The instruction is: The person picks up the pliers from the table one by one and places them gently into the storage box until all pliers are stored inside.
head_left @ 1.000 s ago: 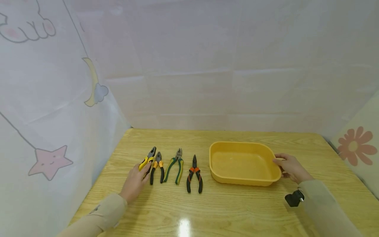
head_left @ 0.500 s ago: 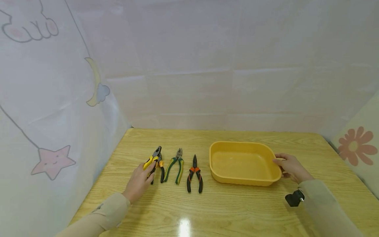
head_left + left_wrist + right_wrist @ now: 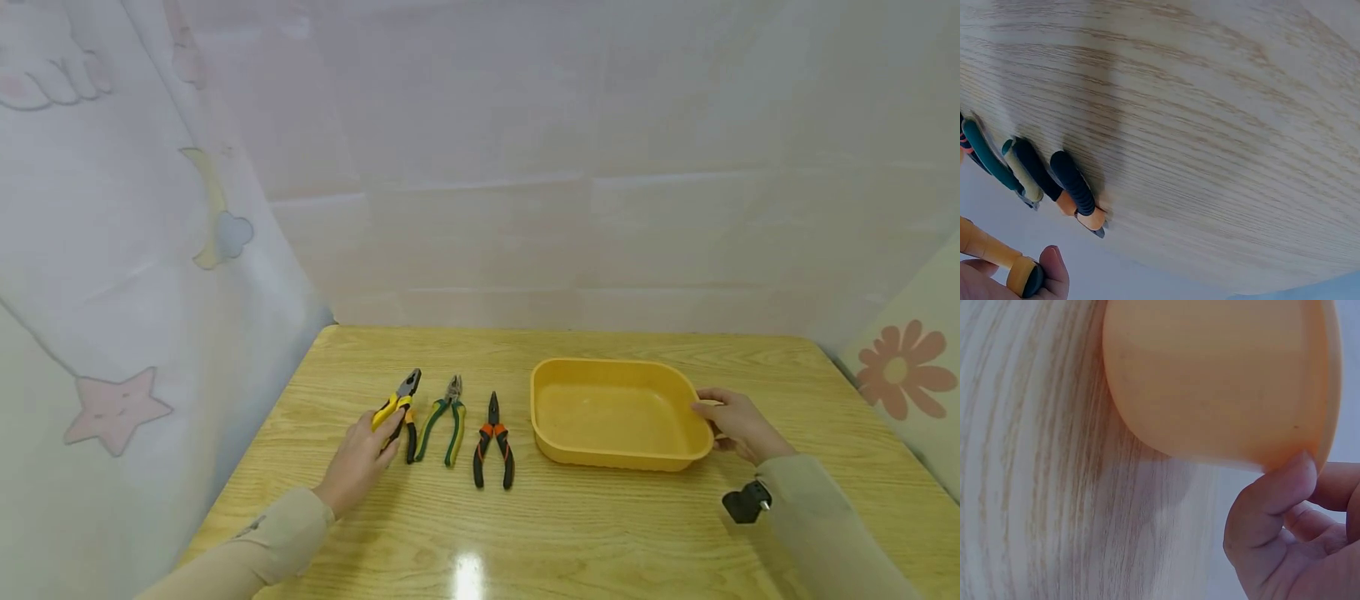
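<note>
a: where are the hands, and what have they got?

b: the left hand (image 3: 358,461), left of centre in the frame, is curled round the yellow-black pliers (image 3: 386,410); the right hand (image 3: 738,425), right of centre, pinches the right end of the yellow tray (image 3: 622,460)

a: and which way do those pliers lie?

b: their long axis slants, handles to the lower left, metal head to the upper right. from the left wrist view they look lifted off the counter (image 3: 562,533), though i can't tell how high

a: and the tray, from there?

b: over to the right in the frame, long axis running side to side, well apart from the left hand. the right hand is the nearer one, touching it

a: anything between?

b: three more: orange-black pliers (image 3: 411,440) partly hidden by the held ones, then green-yellow pliers (image 3: 457,433), then red-black pliers (image 3: 507,456) near the tray's left end
</note>
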Demonstrator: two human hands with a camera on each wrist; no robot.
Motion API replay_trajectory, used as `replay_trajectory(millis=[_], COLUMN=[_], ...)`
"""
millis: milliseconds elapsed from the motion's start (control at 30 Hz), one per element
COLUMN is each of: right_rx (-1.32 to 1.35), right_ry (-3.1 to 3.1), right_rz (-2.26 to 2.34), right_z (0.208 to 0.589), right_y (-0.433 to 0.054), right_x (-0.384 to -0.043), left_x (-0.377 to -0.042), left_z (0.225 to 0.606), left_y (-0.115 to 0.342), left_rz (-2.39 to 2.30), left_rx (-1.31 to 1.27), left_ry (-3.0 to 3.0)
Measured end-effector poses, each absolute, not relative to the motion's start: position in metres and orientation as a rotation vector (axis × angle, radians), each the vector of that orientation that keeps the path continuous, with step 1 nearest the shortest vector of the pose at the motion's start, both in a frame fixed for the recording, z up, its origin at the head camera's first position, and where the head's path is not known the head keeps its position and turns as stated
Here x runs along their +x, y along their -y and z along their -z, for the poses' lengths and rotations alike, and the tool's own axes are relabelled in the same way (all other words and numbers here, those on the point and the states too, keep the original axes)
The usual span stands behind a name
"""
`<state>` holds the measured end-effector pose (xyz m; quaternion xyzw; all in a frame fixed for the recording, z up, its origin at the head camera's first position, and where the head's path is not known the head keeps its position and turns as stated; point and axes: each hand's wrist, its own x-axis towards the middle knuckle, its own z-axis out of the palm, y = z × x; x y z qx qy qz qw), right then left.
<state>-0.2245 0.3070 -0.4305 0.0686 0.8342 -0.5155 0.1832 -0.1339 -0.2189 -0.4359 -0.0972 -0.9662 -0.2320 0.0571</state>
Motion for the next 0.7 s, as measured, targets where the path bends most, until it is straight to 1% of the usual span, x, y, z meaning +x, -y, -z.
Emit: replay_trajectory(millis=[300,700], right_rx=[0.202,0.22], right_ry=[-2.343,-2.341], right_rz=[1.466,1.453], right_z=[0.43,0.43], right_y=[-0.306,-0.306], right_x=[-0.224,-0.225], left_x=[-0.131,-0.132], left_z=[0.432,0.43], left_y=[0.209,0.205], left_rz=[0.757,0.688], left_rx=[-0.317,-0.414], left_ry=[2.938,2.899])
